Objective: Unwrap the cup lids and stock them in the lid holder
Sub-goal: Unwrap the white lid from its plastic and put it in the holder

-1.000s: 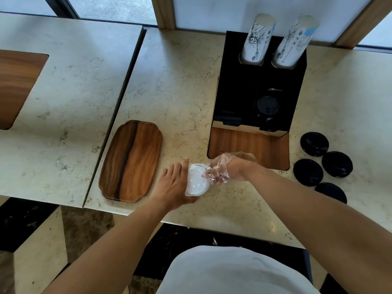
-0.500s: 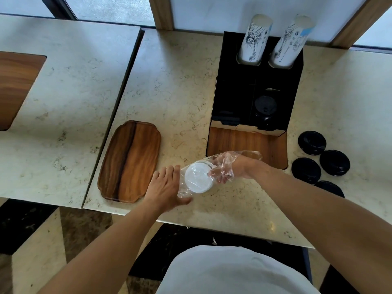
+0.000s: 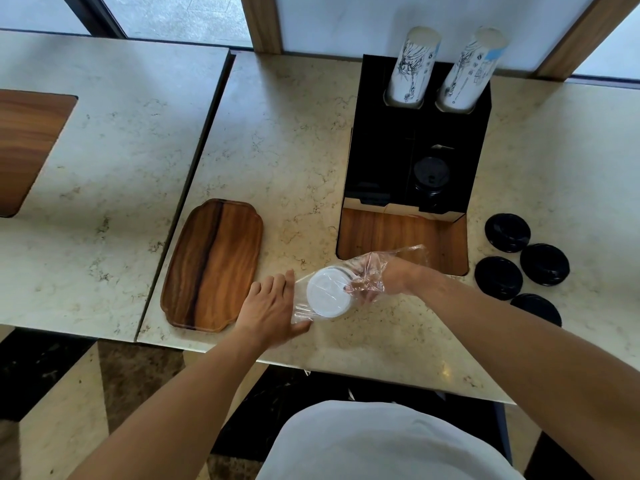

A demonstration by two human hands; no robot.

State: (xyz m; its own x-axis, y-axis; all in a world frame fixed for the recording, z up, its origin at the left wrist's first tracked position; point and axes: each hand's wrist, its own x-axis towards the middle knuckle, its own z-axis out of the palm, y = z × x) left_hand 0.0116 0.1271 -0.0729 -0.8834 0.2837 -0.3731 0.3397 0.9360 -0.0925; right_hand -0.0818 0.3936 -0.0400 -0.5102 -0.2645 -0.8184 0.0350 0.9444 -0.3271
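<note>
A stack of white cup lids [image 3: 327, 296] lies inside a clear plastic wrap [image 3: 394, 256] near the counter's front edge. My left hand [image 3: 268, 308] grips the wrap's left end beside the lids. My right hand [image 3: 377, 282] is inside the wrap's open end, its fingers closed on the stack's right side. Behind them stands the black lid holder [image 3: 377, 140] with a wooden front; a stack of black lids [image 3: 431, 174] sits in its right compartment, the left one looks dark and I cannot tell its content.
Two sleeves of paper cups [image 3: 414, 67] stand at the holder's back. Several loose black lids [image 3: 507, 233] lie right of the holder. A wooden tray [image 3: 213, 265] lies to the left. The marble counter [image 3: 294, 133] ends just below my hands.
The white lid stack has turned so its flat top faces up. My left hand slid from cupping the stack to the wrap's left end. The right hand stays inside the wrap.
</note>
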